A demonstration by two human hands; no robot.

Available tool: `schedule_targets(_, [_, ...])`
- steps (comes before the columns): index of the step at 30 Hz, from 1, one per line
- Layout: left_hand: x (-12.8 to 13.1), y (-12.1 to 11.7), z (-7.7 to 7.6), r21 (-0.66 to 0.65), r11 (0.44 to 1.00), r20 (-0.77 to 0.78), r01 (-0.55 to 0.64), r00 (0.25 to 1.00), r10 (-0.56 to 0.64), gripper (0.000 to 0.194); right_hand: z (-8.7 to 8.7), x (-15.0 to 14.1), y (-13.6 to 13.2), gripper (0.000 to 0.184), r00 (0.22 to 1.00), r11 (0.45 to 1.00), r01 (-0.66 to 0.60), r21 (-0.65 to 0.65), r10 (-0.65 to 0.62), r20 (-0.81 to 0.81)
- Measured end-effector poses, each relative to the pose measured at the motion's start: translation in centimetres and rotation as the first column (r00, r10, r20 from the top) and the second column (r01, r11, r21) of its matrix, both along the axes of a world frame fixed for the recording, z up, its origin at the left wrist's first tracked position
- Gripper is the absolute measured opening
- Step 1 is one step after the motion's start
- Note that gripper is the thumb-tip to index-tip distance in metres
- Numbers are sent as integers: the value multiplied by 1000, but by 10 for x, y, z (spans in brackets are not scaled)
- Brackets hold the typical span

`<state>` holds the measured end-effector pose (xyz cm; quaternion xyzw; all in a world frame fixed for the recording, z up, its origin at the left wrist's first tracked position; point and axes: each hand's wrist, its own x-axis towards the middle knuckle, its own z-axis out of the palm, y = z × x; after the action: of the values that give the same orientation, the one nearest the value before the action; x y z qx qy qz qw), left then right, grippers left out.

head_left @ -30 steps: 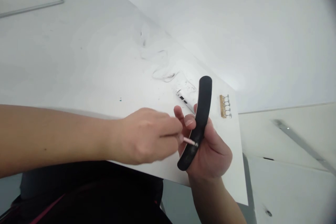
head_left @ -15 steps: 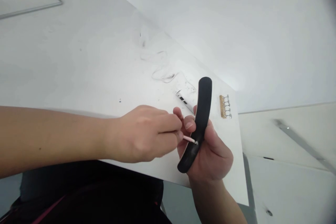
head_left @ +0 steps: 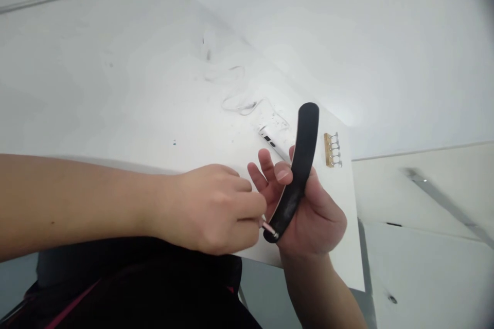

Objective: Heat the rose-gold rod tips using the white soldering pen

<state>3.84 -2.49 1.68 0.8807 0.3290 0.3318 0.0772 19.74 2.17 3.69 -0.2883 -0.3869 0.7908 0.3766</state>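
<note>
On my feed, the curved black bar (head_left: 304,154) sits in the person's right hand (head_left: 314,221), held up over the near right part of the white table (head_left: 116,103). Its curve runs from about 1 o'clock down to 7 o'clock. The right hand grasps the bar firmly, with its fingers (head_left: 258,167) fanned out past the bar's inner edge. The left hand (head_left: 208,211) comes in from 9 o'clock, its fingers clenched in a tight pinch on a thin pink-handled pin (head_left: 268,229). The pin's metal tip meets the bar's lower end, though I cannot tell from here exactly where it touches. A small wooden strip (head_left: 329,150) lies on the table at 3 o'clock from the bar and holds a row of five metal pins (head_left: 336,149) along one edge. At 10 o'clock from the bar lies a white electronic device (head_left: 269,140), and a thin white cable (head_left: 239,105) loops away from it toward 11 o'clock. Dark clothing (head_left: 146,288) fills the bottom of my view.
</note>
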Motion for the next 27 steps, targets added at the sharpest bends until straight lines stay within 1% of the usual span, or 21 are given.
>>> schedule_targets(2, [0, 1, 1, -122, 983, 35, -139, 989, 144, 26, 0, 0, 0, 18, 1000, 1000, -13, -4, 13, -5])
schedule_targets(3, [0, 1, 2, -178, 967, 41, -181, 981, 191, 26, 0, 0, 0, 19, 1000, 1000, -19, -4, 19, -8])
schedule_targets(4, [0, 1, 3, -204, 962, 40, -183, 980, 195, 25, 0, 0, 0, 19, 1000, 1000, -22, -2, 22, -14])
schedule_targets(5, [-1, 1, 4, -194, 971, 34, -142, 988, 151, 25, -1, 0, 0, 19, 999, 1000, -22, 3, 22, -24])
schedule_targets(7, [-1, 1, 4, -121, 992, 16, -39, 999, 41, 26, -1, 0, 0, 18, 999, 1000, -16, 13, 17, -41])
schedule_targets(8, [-1, 0, 4, -98, 995, 10, -32, 999, 33, 27, -1, 0, 0, 17, 999, 1000, -15, 16, 16, -43])
schedule_targets(11, [-2, 0, 1, -73, 991, 22, -115, 993, 117, 28, -1, -1, 0, 18, 999, 1000, -20, 16, 21, -36])
schedule_targets(12, [-2, 0, 0, -47, 994, 22, -102, 994, 103, 28, -1, -1, 0, 18, 999, 1000, -24, 16, 24, -34])
schedule_targets(14, [-2, 1, -1, 21, 1000, 7, 5, 1000, -5, 27, -1, -1, 0, 17, 999, 1000, -24, 19, 25, -37])
schedule_targets(15, [-2, 1, -1, 30, 999, 3, 38, 999, -38, 27, -1, -1, 0, 17, 999, 1000, -21, 22, 22, -40])
schedule_targets(16, [-2, 1, -1, 6, 1000, 11, 25, 1000, -25, 27, -1, -1, 0, 17, 999, 1000, -19, 24, 20, -43])
schedule_targets(18, [-2, 1, 1, -90, 991, 50, -96, 994, 101, 26, -2, 0, 0, 18, 999, 999, -24, 26, 25, -43])
schedule_targets(19, [-2, 1, 1, -118, 984, 58, -134, 988, 141, 26, -2, 0, 0, 19, 999, 999, -30, 26, 31, -43])
schedule_targets(20, [-2, 1, 2, -117, 984, 57, -138, 988, 145, 27, -2, 0, -1, 20, 998, 999, -36, 24, 37, -46])
schedule_targets(21, [-2, 1, 2, -89, 991, 48, -103, 993, 108, 28, -2, -1, -1, 20, 998, 999, -40, 22, 41, -51])
schedule_targets(23, [-2, 1, 2, -34, 999, 9, 12, 1000, -12, 29, -2, -1, -1, 21, 997, 999, -37, 18, 38, -62])
schedule_targets(24, [-1, 2, 3, -55, 998, 7, 15, 1000, -14, 29, -2, -1, -2, 21, 997, 999, -33, 18, 34, -66])
schedule_targets(25, [-1, 2, 3, -114, 993, 22, -29, 999, 31, 28, -1, -1, -2, 21, 997, 999, -34, 17, 35, -64])
schedule_targets(27, [0, 1, 4, -262, 951, 65, -167, 980, 190, 25, -1, 0, -3, 21, 998, 999, -41, 16, 42, -46])
